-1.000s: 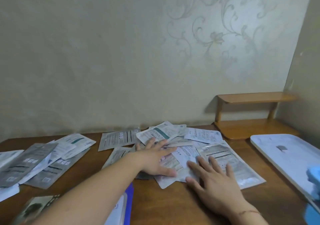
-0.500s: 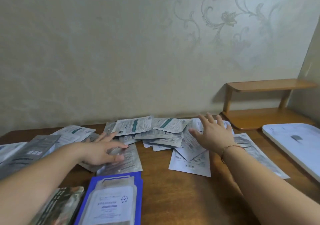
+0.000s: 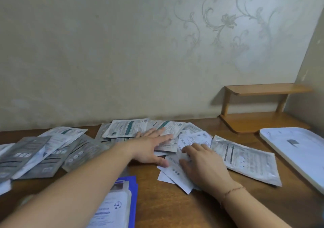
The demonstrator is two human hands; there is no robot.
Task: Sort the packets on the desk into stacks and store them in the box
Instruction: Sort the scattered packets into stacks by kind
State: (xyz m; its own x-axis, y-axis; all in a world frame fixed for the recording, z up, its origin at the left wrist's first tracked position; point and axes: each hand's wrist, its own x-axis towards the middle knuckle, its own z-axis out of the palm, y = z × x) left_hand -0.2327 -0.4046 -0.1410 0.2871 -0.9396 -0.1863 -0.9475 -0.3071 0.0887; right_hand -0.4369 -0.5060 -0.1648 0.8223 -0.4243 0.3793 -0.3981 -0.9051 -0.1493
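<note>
Now both grips flat, fingers straight: left hand [image 3: 150, 147] and right hand [image 3: 203, 164] pressing on packets [image 3: 175, 173], desk [image 3: 175, 206] centre.

desk [image 3: 201, 208] dark brown wood | packets [image 3: 126, 127]: white, teal stripe | packets at left [image 3: 22, 150]: grey, white squares | stack [image 3: 122, 201]: blue-edged, white front | wall [image 3: 105, 52]: beige, floral scrolls | shelf [image 3: 263, 122] honey wood | tray [image 3: 298, 150] white

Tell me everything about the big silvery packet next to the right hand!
The big silvery packet is a flat, crinkly foil-looking pouch with dark printed lines and small text too blurred to read. It lies face up and slanted on the brown desk, right of the right hand, which seems to touch its near edge. Its upper left corner overlaps the white packets.
</note>
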